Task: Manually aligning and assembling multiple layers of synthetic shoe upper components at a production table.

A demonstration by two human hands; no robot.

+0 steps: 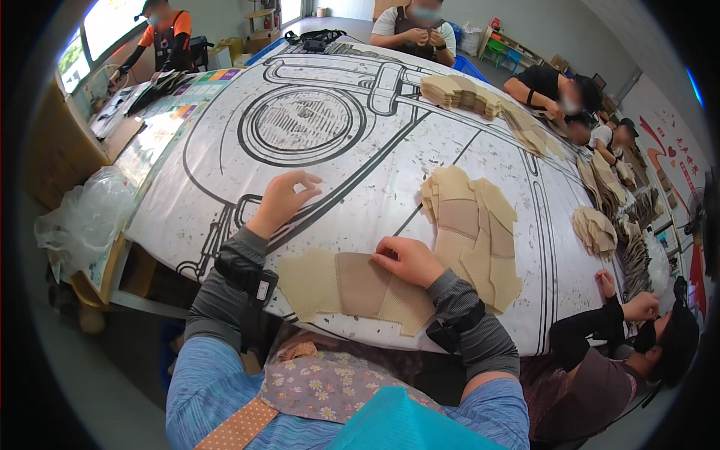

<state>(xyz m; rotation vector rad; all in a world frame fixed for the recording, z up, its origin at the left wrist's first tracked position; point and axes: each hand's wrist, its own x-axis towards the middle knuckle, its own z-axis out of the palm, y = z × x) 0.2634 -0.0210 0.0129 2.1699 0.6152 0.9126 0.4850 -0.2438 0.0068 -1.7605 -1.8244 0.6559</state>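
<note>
A flat cut fabric piece (315, 289), beige mesh with a brown panel across its middle, lies at the table's near edge in front of me. My right hand (411, 260) is closed, its fingertips gripping the upper edge of that piece by the brown panel. Held over the table further left, my left hand (286, 201) has its thumb and fingers loosely curved and apart, with nothing visible between them. Just beyond my right hand, a pile of similar beige and brown fabric pieces (476, 232) lies overlapped on the table.
The large table (300, 180) has a white cover with a black line drawing. More fabric stacks (461, 96) lie at its far side. A clear plastic bag (90, 217) is at the left. A co-worker (600, 360) sits close on my right; several others are around the table.
</note>
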